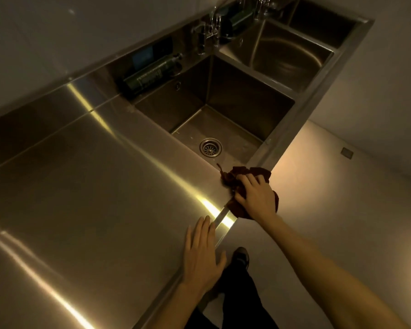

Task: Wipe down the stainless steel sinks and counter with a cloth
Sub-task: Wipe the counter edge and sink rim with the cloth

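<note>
Head view shows the steel surface (pixel 93 186) spreading wide to the left of your left grip (pixel 202 255). This grip lies flat with straight fingers on the front edge and holds nothing. I judge it is there to steady you while the other arm works.

Just to the right of it, your right grip (pixel 254 198) has its fingers curled over the dark red cloth (pixel 237 173) and presses it on the front edge of the surface. Part of the cloth hangs over the lip. It is bunched, not folded, so it probably fills the palm and follows the edge.

Beyond this grip is the nearest sink (pixel 235 96), with its drain (pixel 210 147) apart from the cloth. The middle sink (pixel 290 55) and the far sink (pixel 318 17) follow further right. They look like work for later.
</note>
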